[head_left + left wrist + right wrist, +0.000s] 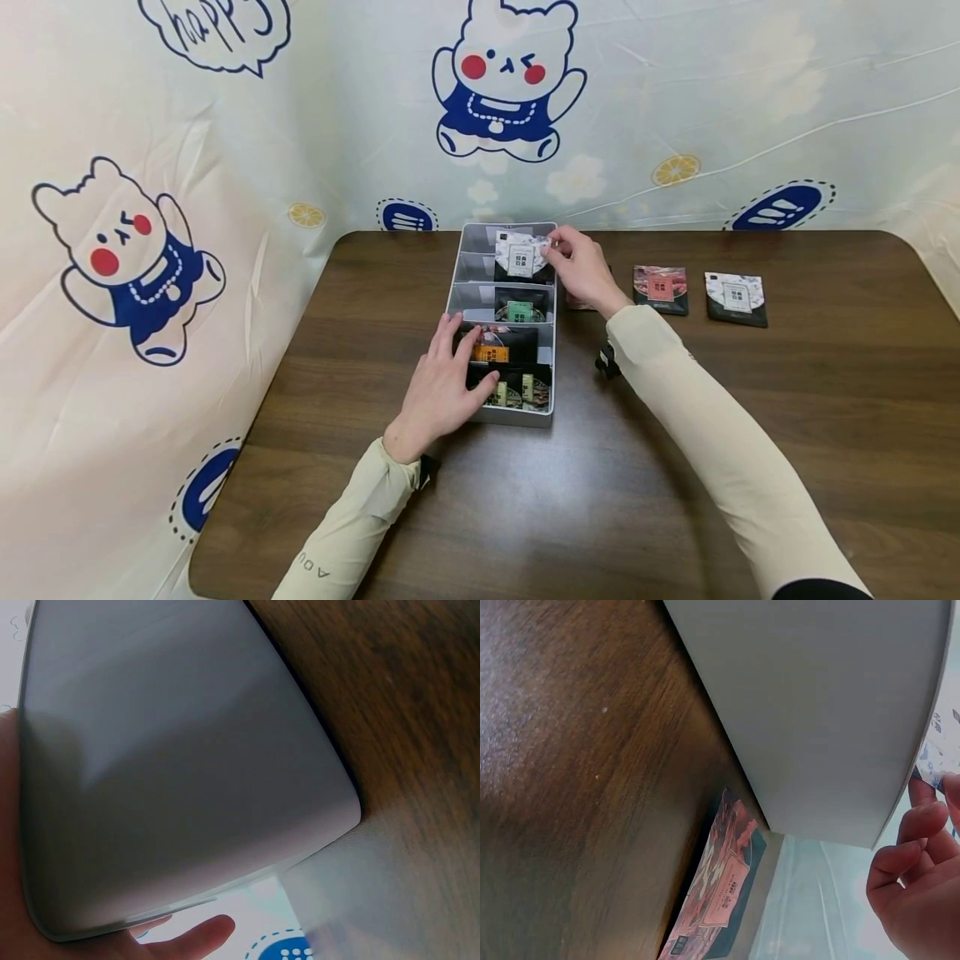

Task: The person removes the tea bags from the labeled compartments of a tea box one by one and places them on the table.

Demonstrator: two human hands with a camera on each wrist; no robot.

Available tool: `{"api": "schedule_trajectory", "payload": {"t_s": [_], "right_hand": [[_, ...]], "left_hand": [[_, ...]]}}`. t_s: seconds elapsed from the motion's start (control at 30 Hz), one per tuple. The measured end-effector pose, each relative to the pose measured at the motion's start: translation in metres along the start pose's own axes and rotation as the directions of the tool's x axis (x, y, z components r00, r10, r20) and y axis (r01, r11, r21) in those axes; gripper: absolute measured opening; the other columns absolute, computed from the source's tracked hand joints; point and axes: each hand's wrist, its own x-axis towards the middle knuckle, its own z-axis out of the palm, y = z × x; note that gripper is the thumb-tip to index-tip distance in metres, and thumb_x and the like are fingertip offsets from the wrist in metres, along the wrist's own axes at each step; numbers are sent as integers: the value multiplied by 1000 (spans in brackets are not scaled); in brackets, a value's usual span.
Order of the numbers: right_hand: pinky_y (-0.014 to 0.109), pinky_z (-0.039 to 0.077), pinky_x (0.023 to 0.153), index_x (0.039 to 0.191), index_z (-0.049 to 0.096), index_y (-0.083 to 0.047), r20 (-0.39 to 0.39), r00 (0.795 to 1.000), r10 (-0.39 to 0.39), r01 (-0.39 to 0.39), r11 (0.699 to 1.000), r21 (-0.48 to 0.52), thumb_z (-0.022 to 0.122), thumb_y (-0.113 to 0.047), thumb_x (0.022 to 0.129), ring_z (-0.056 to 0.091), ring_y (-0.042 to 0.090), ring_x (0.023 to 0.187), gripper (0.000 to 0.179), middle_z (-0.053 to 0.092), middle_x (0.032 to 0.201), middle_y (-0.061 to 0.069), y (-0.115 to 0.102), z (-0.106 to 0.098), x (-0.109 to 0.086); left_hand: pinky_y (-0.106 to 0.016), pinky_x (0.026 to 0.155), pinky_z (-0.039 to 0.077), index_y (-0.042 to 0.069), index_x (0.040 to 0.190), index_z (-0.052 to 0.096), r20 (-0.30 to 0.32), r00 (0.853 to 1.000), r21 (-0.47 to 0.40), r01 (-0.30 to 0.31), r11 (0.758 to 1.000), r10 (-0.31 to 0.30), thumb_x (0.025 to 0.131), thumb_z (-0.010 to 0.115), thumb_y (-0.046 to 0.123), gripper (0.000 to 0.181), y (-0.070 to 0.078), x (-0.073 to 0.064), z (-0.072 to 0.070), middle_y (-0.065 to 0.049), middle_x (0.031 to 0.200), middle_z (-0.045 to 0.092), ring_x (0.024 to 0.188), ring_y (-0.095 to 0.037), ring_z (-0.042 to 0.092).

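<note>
Noting, head view: right hand pinches a white sachet by its right edge, at the grey box's far end (grey box); left hand, fingers loosely spread, rests on the box's near left side. Left wrist view: box wall, one straightish finger. Right wrist view: curled fingers pinching; pink sachet beside the box. Best, I'd judge: sachet upright, box steadied.

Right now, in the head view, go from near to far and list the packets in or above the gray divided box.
Yellow-green-labelled packets → orange-labelled packet → green-labelled packet → white-and-black packet pinched by the right hand.
</note>
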Motion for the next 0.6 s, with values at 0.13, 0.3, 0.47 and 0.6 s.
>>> {"api": "schedule_trajectory", "payload": {"t_s": [0.13, 0.3, 0.47, 0.6], "right_hand": [[34, 39, 69, 116, 57, -7, -40, 999, 9, -8, 999, 33, 52, -23, 100, 50, 23, 73, 23, 67, 100, 15, 0, -2, 0], [32, 38, 63, 113, 56, -4, -84, 995, 57, -52, 996, 66, 51, -22, 100, 46, 19, 63, 23, 65, 94, 21, 1, -4, 1], [31, 41, 69, 116, 54, -2, -96, 986, 140, -131, 987, 95, 49, -23, 100, 59, 27, 87, 27, 67, 111, 19, 1, -6, 3], [30, 44, 73, 120, 52, -1, -94, 974, 207, -192, 970, 148, 49, -23, 100, 62, 30, 109, 30, 62, 124, 19, 1, -7, 4]], "left_hand": [[-60, 104, 38, 16, 147, 40, 1, 1000, -3, -1, 1000, 1, 90, 52, 52, 69, 0, 0, 0, -10, 161, 18, 151, -27, 8], [-60, 104, 38, 16, 147, 40, -8, 1000, -4, -5, 1000, 5, 89, 53, 51, 69, -1, 0, 1, -10, 160, 19, 151, -27, 9], [-59, 102, 40, 16, 146, 41, -18, 1000, 4, -12, 1000, 13, 89, 53, 51, 68, -1, 1, 2, -10, 160, 20, 151, -27, 10], [-57, 100, 42, 16, 146, 41, -26, 1000, 15, -18, 1000, 18, 89, 53, 51, 68, -2, 1, 2, -10, 159, 21, 151, -26, 9]]}}
